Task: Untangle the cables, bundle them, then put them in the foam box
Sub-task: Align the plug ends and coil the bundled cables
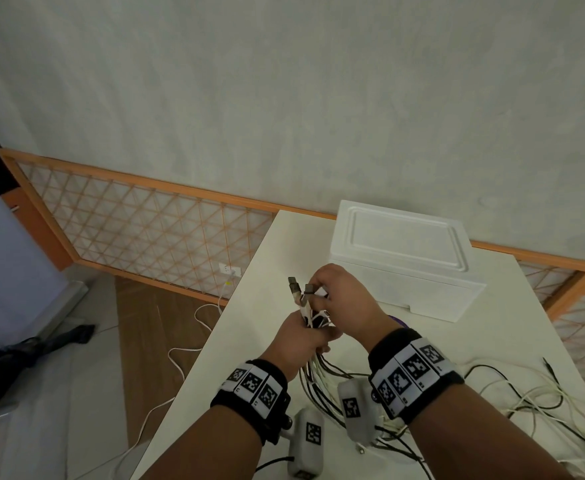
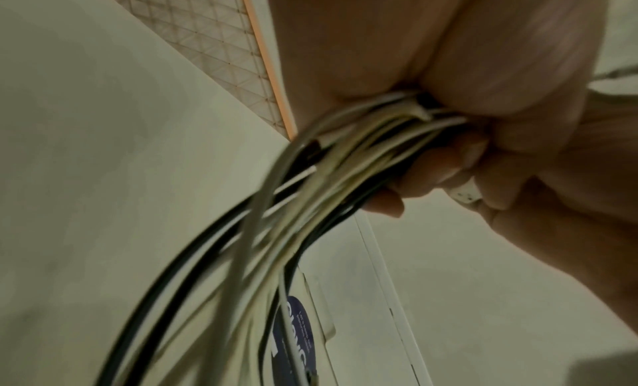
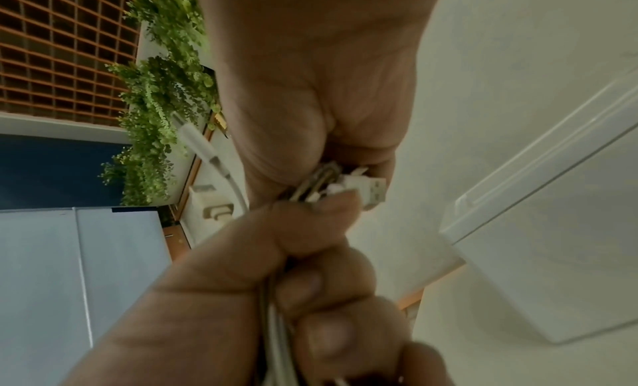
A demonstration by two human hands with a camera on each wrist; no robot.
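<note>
Bundling step: my left hand (image 1: 303, 336) is clamped round the gathered cables (image 1: 313, 370) above the table (image 1: 256, 306); my right hand (image 1: 344, 299) pinches their plugs (image 1: 299, 289). The foam box (image 1: 402, 258), lid on, sits just beyond. Next, I judge: square the ends, then coil the slack trailing right.

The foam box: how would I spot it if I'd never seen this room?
Find the white table by the wall. At its far end, beyond both hands, sits the foam box: a blocky white container, lid on, the only large solid thing near the loose cables.
</note>
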